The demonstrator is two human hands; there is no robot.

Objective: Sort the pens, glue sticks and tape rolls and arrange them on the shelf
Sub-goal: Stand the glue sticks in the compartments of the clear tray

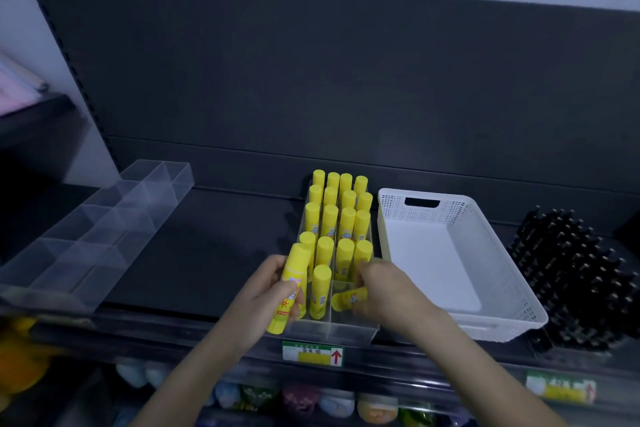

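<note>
Several yellow glue sticks (341,215) stand upright in rows inside a clear divided organiser (332,331) at the middle of the dark shelf. My left hand (265,295) grips one yellow glue stick (291,288), tilted, at the organiser's front left corner. My right hand (388,291) holds another glue stick (348,298) lying sideways over the organiser's front right compartment. Black pens (581,281) stand packed in a holder at the right. No tape rolls are in view.
An empty white perforated basket (498,274) sits right of the organiser. A clear empty divided tray (100,232) lies at the left of the shelf. A green and yellow price label (313,354) hangs on the shelf edge, with colourful goods on the shelf below.
</note>
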